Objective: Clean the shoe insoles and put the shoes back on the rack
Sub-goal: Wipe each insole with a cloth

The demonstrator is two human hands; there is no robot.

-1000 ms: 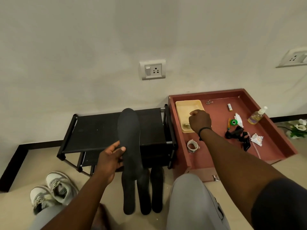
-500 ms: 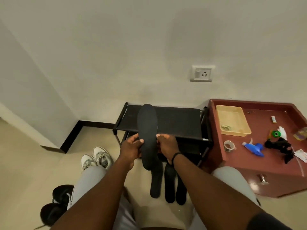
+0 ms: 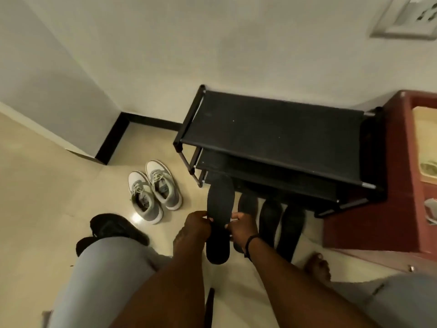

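I hold a black insole (image 3: 220,204) lengthwise in front of me, low over the floor. My left hand (image 3: 197,224) grips its left edge and my right hand (image 3: 241,227) grips its right edge, near the middle. Three more black insoles (image 3: 269,218) lie side by side on the floor, leaning toward the black shoe rack (image 3: 279,138). A pair of grey and white sneakers (image 3: 153,189) stands on the floor left of the rack. A pair of black shoes (image 3: 111,227) sits by my left knee, partly hidden by it.
A red-brown low table (image 3: 399,185) stands right of the rack with a yellow tray (image 3: 425,143) on it. The wall corner with black skirting (image 3: 118,138) is at the left. My bare foot (image 3: 318,268) rests on the tiled floor.
My right hand came from the tray to the insole and now both hands hold it. The insole has come down from in front of the rack's top toward the floor. My view turned left and down.
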